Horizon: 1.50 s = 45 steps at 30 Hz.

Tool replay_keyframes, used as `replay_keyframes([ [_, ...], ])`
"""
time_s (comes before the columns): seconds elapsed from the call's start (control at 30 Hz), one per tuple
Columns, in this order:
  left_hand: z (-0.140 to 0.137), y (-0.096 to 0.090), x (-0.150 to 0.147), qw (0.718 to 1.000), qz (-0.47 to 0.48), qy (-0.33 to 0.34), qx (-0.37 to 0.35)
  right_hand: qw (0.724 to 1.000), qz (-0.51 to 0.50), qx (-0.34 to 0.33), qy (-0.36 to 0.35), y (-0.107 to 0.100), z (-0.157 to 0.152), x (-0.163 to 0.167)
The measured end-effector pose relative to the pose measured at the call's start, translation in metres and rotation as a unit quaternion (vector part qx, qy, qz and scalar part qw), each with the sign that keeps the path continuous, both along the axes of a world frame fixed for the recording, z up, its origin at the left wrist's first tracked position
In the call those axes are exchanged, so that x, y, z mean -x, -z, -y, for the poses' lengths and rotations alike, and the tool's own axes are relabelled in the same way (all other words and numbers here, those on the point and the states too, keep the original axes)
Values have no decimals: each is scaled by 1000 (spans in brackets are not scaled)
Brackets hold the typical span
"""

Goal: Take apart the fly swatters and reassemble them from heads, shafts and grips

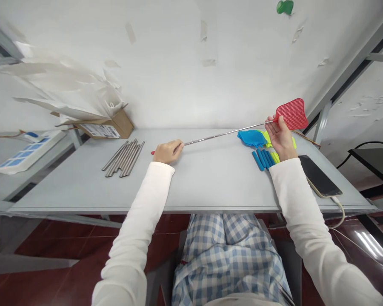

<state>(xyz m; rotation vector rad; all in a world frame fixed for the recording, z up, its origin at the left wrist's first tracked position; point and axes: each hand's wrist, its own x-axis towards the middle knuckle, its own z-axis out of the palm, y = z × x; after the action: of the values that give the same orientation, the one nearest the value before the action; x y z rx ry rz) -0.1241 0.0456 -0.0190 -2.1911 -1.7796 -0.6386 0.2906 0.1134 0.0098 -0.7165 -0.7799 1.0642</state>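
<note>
A fly swatter [223,134] with a red mesh head and a long, thin metal rod stretches between my two hands above the table. My left hand [167,151] is closed around its lower end, where a red tip pokes out past the fingers. At the neck just below the red head, my right hand [280,138] holds it palm up, thumb across and fingers fairly straight. Under and beside the right hand lie blue swatter heads [252,138], yellow swatter heads [268,139], blue grip sleeves [262,159] and yellow grip sleeves [275,157]. The right hand partly hides the yellow heads.
Several metal tubes [124,159] lie in a bunch on the grey table [207,182], left of my left hand. Behind them stands an opened cardboard box [123,123] with white wrapping. A phone [321,176] with a charging cable [341,206] rests at the right. A white-and-blue power strip [27,152] is far left.
</note>
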Motion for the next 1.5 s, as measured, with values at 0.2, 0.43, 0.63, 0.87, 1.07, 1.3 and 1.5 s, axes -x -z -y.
replay_keyframes([
  [0.2, -2, -4, 5, 996, 27, -68, 49, 995, -6, -23, 99, 8, -10, -17],
  [0.43, -8, -5, -6, 982, -1, -173, 71, 987, -23, -27, 158, 18, -15, 5],
  [0.63, -1, -5, -72, 986, 35, -154, 48, 1000, 2, 21, -8, 24, 24, 108],
  [0.87, 9, -2, -97, 979, 89, -176, 56, 995, 25, 54, -85, 33, 59, 156],
  [1.07, 9, -1, -101, 979, 118, -157, 48, 988, 53, 46, -141, 30, 67, 164],
  [1.3, 15, -2, -104, 990, 110, 37, 82, 975, 69, 35, -211, 23, 66, 161],
  [1.5, 22, -2, -114, 989, 86, 66, 100, 968, 111, 7, -225, 20, 68, 157],
])
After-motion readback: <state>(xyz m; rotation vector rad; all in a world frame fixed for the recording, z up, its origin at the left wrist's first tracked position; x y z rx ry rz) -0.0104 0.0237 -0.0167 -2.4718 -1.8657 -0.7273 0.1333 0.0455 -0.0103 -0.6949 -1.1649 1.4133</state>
